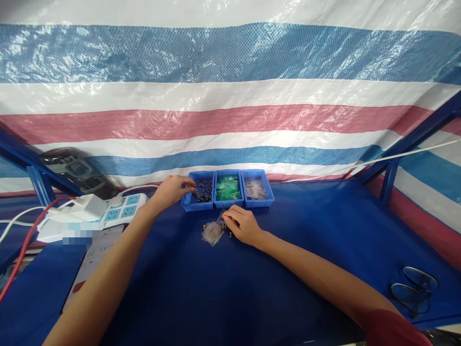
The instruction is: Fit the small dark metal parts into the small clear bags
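Note:
My left hand (pixel 172 193) reaches over the left blue bin (pixel 197 207), which holds several small dark screws (pixel 206 188). Its thumb and fingertips are closed together; whatever is between them is too small to make out. In front of the bins, my right hand (pixel 245 225) is closed with its fingertips on a small clear plastic bag (pixel 220 215). Beside those fingers lie more small clear bags (pixel 213 233) in a pile and a few loose screws (pixel 230 235). The middle bin (pixel 229 203) contains green packets (pixel 228 188), and the right bin (pixel 264 203) contains clear packets (pixel 255 189).
A white power strip (pixel 131 206) with plugs and cables stands at left, near a phone (pixel 95 262) partly behind my left forearm. A dark device (pixel 77 168) sits behind them. Glasses (pixel 414 290) lie at right on the blue table (pixel 201 298). A striped sheet (pixel 230 120) hangs behind.

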`<action>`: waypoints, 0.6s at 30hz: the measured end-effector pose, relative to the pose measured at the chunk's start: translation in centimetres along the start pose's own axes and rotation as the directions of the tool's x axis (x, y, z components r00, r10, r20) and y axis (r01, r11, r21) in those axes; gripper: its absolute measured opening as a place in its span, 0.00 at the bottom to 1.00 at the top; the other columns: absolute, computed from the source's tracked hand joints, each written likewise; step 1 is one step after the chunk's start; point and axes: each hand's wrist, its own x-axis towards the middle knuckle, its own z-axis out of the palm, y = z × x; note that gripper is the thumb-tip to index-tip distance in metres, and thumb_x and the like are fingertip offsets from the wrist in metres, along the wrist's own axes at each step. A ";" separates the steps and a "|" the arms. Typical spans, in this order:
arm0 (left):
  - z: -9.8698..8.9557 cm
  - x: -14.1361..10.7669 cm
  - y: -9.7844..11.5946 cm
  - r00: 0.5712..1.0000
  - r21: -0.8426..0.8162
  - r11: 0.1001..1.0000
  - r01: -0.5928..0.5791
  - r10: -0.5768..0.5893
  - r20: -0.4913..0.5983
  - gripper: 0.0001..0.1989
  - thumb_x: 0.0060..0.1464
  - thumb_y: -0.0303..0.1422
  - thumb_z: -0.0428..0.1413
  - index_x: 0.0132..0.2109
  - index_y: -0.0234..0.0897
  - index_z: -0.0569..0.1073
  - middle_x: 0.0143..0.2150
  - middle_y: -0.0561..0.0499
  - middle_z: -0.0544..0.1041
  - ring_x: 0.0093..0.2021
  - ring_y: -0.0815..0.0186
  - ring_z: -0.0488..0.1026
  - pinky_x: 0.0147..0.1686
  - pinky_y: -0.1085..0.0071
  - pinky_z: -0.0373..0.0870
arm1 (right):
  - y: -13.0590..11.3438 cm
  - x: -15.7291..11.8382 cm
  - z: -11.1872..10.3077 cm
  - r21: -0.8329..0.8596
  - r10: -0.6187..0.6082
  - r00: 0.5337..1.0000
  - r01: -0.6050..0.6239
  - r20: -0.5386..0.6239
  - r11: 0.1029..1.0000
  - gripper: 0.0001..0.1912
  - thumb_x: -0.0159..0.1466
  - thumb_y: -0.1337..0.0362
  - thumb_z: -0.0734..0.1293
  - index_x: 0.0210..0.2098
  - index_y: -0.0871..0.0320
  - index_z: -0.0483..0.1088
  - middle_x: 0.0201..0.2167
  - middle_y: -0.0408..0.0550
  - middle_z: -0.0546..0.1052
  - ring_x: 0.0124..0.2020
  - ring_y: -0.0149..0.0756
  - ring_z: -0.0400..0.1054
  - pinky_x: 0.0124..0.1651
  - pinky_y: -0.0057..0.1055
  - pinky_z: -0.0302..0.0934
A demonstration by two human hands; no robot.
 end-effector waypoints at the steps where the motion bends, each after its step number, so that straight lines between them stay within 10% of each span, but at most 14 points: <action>1: 0.0 0.0 0.0 1.000 -0.002 1.000 -0.001 0.001 0.001 0.11 0.50 0.38 0.54 0.36 0.41 0.78 0.37 0.52 0.80 0.38 0.61 0.75 0.42 0.70 0.67 | 0.0 0.0 0.0 0.003 0.000 1.000 0.000 -0.002 1.000 0.12 0.68 0.66 0.56 0.37 0.58 0.70 0.33 0.49 0.73 0.29 0.31 0.67 0.33 0.28 0.62; 18: -0.1 0.0 0.1 1.000 0.008 1.000 -0.005 0.005 0.012 0.12 0.50 0.39 0.53 0.37 0.41 0.78 0.38 0.52 0.80 0.38 0.60 0.75 0.41 0.70 0.66 | 0.0 0.0 0.1 0.013 -0.004 1.000 0.004 -0.011 1.000 0.12 0.68 0.65 0.56 0.37 0.58 0.70 0.33 0.49 0.73 0.29 0.31 0.67 0.33 0.28 0.62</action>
